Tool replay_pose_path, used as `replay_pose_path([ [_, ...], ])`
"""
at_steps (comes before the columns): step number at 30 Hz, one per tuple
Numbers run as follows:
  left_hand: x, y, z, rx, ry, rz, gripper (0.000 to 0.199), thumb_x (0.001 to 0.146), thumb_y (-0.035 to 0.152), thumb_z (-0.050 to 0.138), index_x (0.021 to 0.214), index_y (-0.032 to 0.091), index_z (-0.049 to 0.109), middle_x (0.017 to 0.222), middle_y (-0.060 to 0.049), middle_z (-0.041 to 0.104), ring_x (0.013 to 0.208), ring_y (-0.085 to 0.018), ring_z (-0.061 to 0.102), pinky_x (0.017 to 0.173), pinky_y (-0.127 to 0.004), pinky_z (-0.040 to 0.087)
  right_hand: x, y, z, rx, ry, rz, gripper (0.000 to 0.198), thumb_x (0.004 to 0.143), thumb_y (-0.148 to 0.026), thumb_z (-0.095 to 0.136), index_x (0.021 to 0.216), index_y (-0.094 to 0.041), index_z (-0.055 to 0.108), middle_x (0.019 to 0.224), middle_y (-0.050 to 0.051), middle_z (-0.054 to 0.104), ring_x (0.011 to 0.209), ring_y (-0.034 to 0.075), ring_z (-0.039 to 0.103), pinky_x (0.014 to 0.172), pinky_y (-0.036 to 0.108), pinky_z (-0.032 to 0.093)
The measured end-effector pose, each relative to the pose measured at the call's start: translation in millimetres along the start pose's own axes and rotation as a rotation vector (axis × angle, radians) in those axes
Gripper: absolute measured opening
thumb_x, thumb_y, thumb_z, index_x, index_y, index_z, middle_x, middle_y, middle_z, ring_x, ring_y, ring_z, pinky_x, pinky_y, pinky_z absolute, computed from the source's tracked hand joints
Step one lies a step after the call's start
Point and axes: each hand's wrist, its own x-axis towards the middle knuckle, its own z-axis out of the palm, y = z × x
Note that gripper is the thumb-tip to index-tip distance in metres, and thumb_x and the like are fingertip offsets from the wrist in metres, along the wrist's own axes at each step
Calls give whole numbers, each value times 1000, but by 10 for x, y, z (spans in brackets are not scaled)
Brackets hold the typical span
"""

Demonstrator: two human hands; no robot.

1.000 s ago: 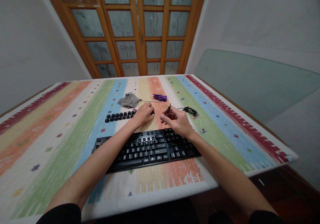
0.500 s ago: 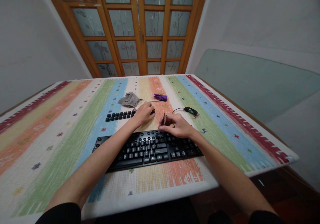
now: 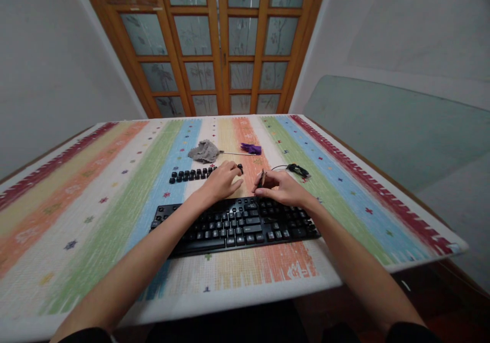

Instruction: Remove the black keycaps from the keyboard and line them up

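A black keyboard (image 3: 250, 228) lies near the table's front edge, and the upper part of it shows bare sockets without caps. Behind it, loose black keycaps (image 3: 191, 175) stand in rows on the cloth. My left hand (image 3: 224, 181) hovers between the rows and the keyboard, thumb and fingers apart, with nothing seen in it. Close to its fingertips are the rightmost keycaps (image 3: 240, 167). Over the keyboard's right part, my right hand (image 3: 282, 188) pinches a small, thin dark tool (image 3: 262, 179) upright; its exact kind is too small to make out.
Beyond the keycaps lie a crumpled grey cloth (image 3: 204, 151), a thin rod (image 3: 237, 153) and a purple glove-like item (image 3: 251, 149). A coiled black cable (image 3: 297, 170) rests behind my right hand. A striped tablecloth (image 3: 126, 195) covers the table.
My left hand has drawn back slightly from the right end of the keycap rows, and its fingers have spread. My right hand still pinches the dark tool. The view has shifted a little.
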Motion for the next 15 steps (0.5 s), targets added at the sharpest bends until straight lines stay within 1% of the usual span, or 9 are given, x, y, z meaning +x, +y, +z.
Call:
replay_pose_path([
  [4,-305,305,-116,-58,-91,-8,15,92,25,56,98,14,64,99,-9,63,95,-23,58,85,-36,49,-6,51,2,94,29,49,28,79,-43,71,88,-17,61,78,5,72,69,18,70,66,29,57],
  [7,-514,467,-166,-91,-159,-13,18,94,29,55,97,14,65,97,-9,64,94,-23,59,85,-36,49,-42,51,46,202,69,113,35,76,-48,74,87,-17,60,77,5,71,70,19,72,67,31,60],
  [11,-689,519,-155,-173,-171,-39,20,95,31,54,102,15,65,103,-10,64,99,-23,60,90,-36,50,-147,1,111,343,196,230,42,70,-50,79,88,-18,59,84,5,71,74,19,73,73,35,62],
  [13,-728,513,-131,-198,-155,-46,20,96,30,54,103,15,64,105,-10,64,102,-23,59,91,-36,50,-218,-19,126,399,240,292,44,66,-50,82,87,-18,59,85,5,72,74,20,73,72,37,63],
  [15,-746,513,-109,-205,-138,-49,19,96,30,53,103,15,64,106,-10,64,103,-23,59,91,-37,50,-295,-22,123,431,270,338,43,66,-49,83,84,-18,60,86,6,72,80,23,74,72,37,64],
])
